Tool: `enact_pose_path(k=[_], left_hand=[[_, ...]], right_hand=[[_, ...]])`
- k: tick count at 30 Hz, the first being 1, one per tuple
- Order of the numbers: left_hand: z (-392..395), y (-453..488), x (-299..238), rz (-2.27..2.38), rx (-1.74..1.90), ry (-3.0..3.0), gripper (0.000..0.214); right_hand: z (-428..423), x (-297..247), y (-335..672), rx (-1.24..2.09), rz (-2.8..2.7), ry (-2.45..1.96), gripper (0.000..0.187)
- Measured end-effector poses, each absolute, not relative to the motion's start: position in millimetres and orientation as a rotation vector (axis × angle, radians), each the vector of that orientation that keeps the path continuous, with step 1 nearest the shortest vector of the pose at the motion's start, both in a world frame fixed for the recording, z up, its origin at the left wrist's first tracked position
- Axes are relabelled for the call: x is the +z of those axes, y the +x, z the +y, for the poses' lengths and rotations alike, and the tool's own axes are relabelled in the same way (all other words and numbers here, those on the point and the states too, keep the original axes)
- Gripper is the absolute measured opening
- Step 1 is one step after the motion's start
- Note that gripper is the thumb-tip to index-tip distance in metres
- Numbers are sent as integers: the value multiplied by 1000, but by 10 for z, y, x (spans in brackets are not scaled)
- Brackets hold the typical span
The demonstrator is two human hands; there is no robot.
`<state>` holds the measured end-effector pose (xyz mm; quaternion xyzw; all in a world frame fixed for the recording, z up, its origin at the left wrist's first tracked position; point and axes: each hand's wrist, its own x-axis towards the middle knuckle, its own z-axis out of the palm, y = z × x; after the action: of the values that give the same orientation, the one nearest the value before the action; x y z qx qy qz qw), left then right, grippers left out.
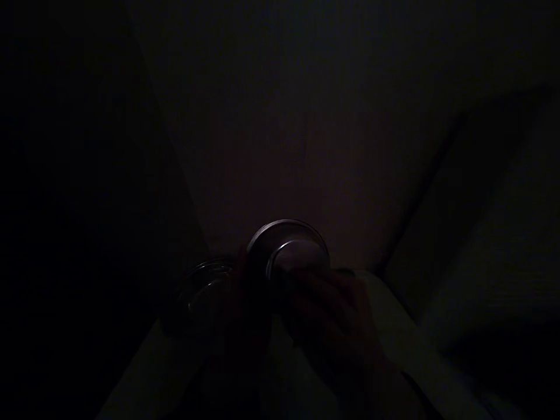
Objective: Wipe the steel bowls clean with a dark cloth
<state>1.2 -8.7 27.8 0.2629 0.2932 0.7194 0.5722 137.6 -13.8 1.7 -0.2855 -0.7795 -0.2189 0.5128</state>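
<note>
The picture is very dark. A round, shiny metal bowl (300, 252) stands tilted near the lower middle, with light catching its outer rim and an inner ring. My left hand (245, 309), barely visible, grips the bowl at its left edge. Over the bowl's lower right part lies my right hand (330, 300), its fingers bent and close together against the inner face. Something dark seems to be under those fingertips, too dim to name. Left of my left hand is a second round, shiny vessel (209, 286), partly lost in shadow.
A pale surface (394, 297) runs beneath and beside the hands. Behind it rises a dim, flat panel (284, 128). At the right, a dark slanting edge (422, 195) borders another surface. The far left is nearly black.
</note>
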Motion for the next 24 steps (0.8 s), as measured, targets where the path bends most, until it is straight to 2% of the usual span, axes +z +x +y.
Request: enact_pose_path(k=[6,13,19,24], left_hand=[[-4,52,263,722,1651,615,27],[10,61,242,812,1619,563,24],[44,88,206,885,1593,518,26],[59,8,184,956,1563,463,28]], right_hand=[[-73,115,1512,-435,-1760,-875,26],[-192,61,1326,-566,-1906,-709,23],[-53,153,1484,-493,-1827,-914,27],[-121,134,1387,-568,-1950,-766,18]])
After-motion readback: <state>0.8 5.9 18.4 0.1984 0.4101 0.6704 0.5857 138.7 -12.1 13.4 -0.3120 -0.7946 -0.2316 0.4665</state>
